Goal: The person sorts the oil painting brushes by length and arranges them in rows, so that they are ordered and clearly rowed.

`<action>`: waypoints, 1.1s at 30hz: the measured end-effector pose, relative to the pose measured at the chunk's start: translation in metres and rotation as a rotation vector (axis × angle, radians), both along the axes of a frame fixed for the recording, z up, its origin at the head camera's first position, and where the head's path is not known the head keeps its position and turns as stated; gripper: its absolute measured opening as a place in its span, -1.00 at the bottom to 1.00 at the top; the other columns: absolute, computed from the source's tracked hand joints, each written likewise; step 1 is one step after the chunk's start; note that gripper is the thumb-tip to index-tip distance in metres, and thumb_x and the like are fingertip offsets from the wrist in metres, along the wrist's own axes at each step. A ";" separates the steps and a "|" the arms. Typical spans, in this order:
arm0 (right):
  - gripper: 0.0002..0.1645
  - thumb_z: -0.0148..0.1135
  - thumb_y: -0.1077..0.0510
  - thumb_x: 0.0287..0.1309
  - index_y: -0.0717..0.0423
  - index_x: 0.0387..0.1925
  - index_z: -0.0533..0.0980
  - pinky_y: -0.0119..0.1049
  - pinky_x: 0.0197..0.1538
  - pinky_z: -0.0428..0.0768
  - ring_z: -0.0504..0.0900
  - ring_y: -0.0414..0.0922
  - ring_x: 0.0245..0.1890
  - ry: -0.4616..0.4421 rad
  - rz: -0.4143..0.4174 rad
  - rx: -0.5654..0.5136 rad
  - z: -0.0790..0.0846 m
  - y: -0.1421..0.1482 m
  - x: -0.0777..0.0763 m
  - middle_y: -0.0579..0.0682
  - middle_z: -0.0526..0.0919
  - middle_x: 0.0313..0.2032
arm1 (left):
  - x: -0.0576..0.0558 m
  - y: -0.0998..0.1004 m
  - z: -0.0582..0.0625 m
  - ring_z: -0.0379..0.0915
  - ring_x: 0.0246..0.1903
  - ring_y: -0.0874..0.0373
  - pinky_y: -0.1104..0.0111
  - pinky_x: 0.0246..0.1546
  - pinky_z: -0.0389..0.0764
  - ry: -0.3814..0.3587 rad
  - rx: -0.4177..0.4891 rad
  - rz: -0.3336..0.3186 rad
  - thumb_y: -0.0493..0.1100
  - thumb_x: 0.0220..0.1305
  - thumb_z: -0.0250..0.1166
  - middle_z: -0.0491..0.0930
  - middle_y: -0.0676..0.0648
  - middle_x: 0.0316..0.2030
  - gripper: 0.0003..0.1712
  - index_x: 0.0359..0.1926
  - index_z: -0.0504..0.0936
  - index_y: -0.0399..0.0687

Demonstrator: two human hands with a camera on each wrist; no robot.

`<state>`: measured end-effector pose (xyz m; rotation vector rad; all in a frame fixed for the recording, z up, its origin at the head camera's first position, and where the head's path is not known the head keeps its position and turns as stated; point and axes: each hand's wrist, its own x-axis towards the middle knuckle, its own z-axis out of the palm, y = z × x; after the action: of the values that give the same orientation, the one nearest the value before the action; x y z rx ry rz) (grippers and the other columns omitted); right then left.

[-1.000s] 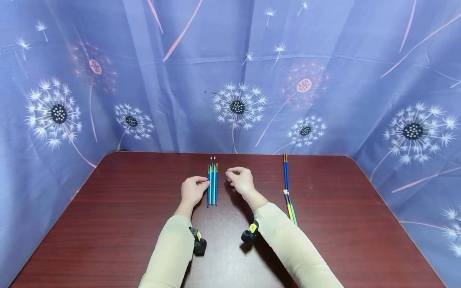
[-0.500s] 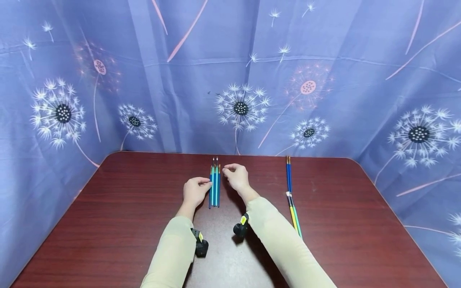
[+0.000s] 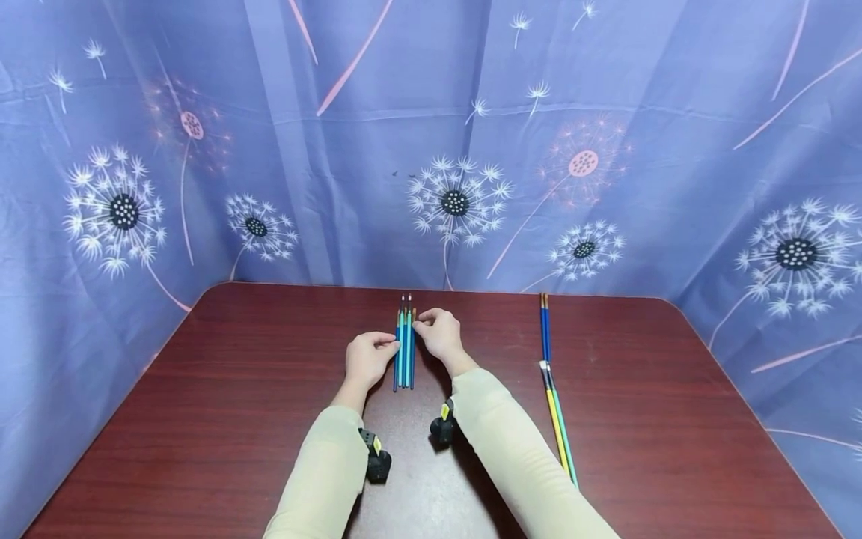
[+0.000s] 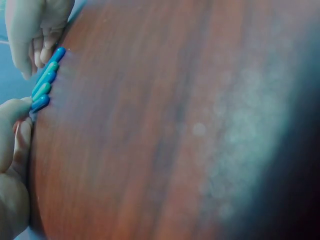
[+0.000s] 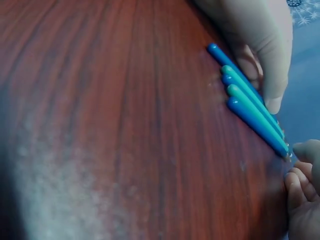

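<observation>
At the near side of my feed, pale sleeves [image 3: 316, 475] carry black wrist cams [image 3: 378, 465]. Off to R, a yellow brush [image 3: 556, 430] & a green brush [image 3: 566, 440] lie side by side on the brown table [image 3: 269, 359]. Farther up, L hand [image 3: 367, 358] has thumb & fingers at the L side of a 5-brush row [image 3: 405, 363], blue/green alternating, toward the far edge; R hand [image 3: 441, 335] is at its R side. I can't tell if either grips a brush or just touches. Beyond: blue brush pair [image 3: 545, 333], R of the row; last, dandelion-print curtain [image 3: 364, 217].
</observation>
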<state>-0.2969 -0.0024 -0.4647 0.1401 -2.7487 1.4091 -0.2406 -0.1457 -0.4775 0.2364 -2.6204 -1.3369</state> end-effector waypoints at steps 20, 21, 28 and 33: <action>-0.69 0.28 0.18 0.08 0.20 -0.11 0.62 -0.22 -0.14 0.60 0.61 -0.05 -0.25 0.002 -0.042 0.109 0.000 -0.009 0.001 0.06 0.68 -0.31 | -0.001 0.001 0.003 0.67 -0.31 0.13 0.27 -0.24 0.62 -0.005 -0.003 0.010 -0.06 0.14 0.35 0.74 -0.05 -0.34 -0.74 -0.18 0.74 -0.07; -0.70 0.28 0.16 0.10 0.20 -0.11 0.62 -0.21 -0.14 0.59 0.61 -0.04 -0.23 0.001 -0.049 0.110 -0.001 -0.009 0.001 0.06 0.67 -0.29 | 0.000 0.001 0.003 0.67 -0.31 0.13 0.26 -0.24 0.62 -0.007 -0.001 0.011 -0.06 0.14 0.35 0.74 -0.05 -0.34 -0.74 -0.18 0.74 -0.07; -0.77 0.24 0.13 0.17 0.14 -0.19 0.67 -0.15 -0.07 0.58 0.58 0.03 -0.12 0.035 -0.128 0.121 -0.007 -0.012 0.008 0.10 0.61 -0.18 | 0.001 0.001 0.002 0.67 -0.31 0.13 0.27 -0.24 0.62 -0.013 0.007 0.006 -0.07 0.15 0.34 0.74 -0.04 -0.34 -0.74 -0.18 0.74 -0.08; -0.78 0.19 0.13 0.20 0.12 -0.22 0.68 -0.15 -0.09 0.58 0.58 0.03 -0.13 0.044 -0.156 0.107 -0.009 -0.012 0.010 0.09 0.60 -0.17 | 0.002 0.001 0.001 0.67 -0.32 0.13 0.27 -0.26 0.62 -0.013 0.009 0.009 -0.07 0.15 0.34 0.74 -0.05 -0.34 -0.75 -0.18 0.74 -0.08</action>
<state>-0.2874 -0.0148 -0.4737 -0.0381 -2.7317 1.2067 -0.2390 -0.1444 -0.4760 0.2589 -2.6219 -1.3490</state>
